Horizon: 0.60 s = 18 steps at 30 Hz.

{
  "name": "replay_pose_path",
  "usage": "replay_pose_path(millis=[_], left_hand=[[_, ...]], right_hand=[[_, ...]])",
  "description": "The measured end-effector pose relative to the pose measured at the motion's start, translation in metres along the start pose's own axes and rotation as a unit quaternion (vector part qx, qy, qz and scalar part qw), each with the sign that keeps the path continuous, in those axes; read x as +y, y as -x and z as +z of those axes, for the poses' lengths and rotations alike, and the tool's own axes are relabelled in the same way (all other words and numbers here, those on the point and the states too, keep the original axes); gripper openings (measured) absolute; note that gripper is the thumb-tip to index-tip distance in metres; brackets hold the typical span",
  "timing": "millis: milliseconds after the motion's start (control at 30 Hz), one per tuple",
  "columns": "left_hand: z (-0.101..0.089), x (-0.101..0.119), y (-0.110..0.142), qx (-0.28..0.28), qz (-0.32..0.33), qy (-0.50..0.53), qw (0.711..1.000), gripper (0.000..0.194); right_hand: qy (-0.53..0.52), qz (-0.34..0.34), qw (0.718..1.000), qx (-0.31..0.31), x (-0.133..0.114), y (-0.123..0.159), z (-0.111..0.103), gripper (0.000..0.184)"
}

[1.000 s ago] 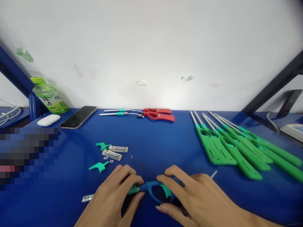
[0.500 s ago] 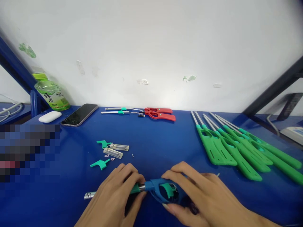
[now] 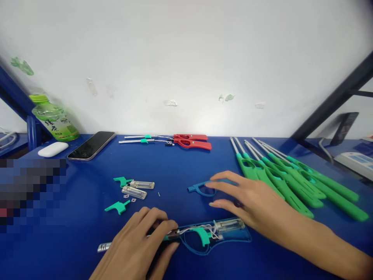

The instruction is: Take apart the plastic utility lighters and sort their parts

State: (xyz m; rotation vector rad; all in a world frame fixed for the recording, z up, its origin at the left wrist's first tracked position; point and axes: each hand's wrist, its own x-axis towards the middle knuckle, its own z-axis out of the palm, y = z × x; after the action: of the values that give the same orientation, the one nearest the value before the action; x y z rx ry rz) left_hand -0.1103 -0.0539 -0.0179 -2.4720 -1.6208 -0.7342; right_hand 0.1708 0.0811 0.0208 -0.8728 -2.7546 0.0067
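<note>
My left hand point(image 3: 142, 237) grips the neck of an opened lighter, its metal nozzle tip point(image 3: 104, 247) poking out on the left. The lighter's lower blue handle half point(image 3: 237, 236) lies on the table, inside up. It holds a teal trigger point(image 3: 203, 235), thin white wires and a clear fuel tank point(image 3: 229, 224). Farther back, my right hand point(image 3: 237, 190) has its fingers around the other blue handle half point(image 3: 194, 188), low over or on the table; the fingers partly hide it. Something small and dark point(image 3: 238, 203) shows under the right palm, too hidden to name.
Teal triggers point(image 3: 118, 207) and clear fuel tanks point(image 3: 134, 192) lie left of centre. Red opened lighters point(image 3: 192, 144) lie by the wall. Several green lighters point(image 3: 294, 186) fan out at right. A phone point(image 3: 91, 146), white case point(image 3: 53, 149) and bottle point(image 3: 55, 120) stand back left.
The blue handle has come apart: my right hand has lifted its upper half away and carried it back, baring the inside. My left hand keeps its grip on the neck. The view has shifted slightly.
</note>
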Motion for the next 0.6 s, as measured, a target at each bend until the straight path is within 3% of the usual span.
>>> replay_pose_path(millis=[233, 433, 600], left_hand=[[0.006, 0.016, -0.018, 0.015, 0.035, 0.029, 0.999, 0.024], [0.019, 0.027, -0.021, 0.032, 0.040, -0.029, 0.998, 0.037], [0.018, 0.025, -0.009, 0.056, 0.051, -0.088, 0.993, 0.043]], right_hand=[[-0.038, -0.023, 0.998, -0.038, -0.010, 0.048, -0.003, 0.036], [-0.057, -0.004, 0.998, 0.006, -0.013, 0.056, 0.018, 0.032], [-0.051, -0.016, 0.997, 0.064, -0.016, 0.059, 0.024, 0.034]])
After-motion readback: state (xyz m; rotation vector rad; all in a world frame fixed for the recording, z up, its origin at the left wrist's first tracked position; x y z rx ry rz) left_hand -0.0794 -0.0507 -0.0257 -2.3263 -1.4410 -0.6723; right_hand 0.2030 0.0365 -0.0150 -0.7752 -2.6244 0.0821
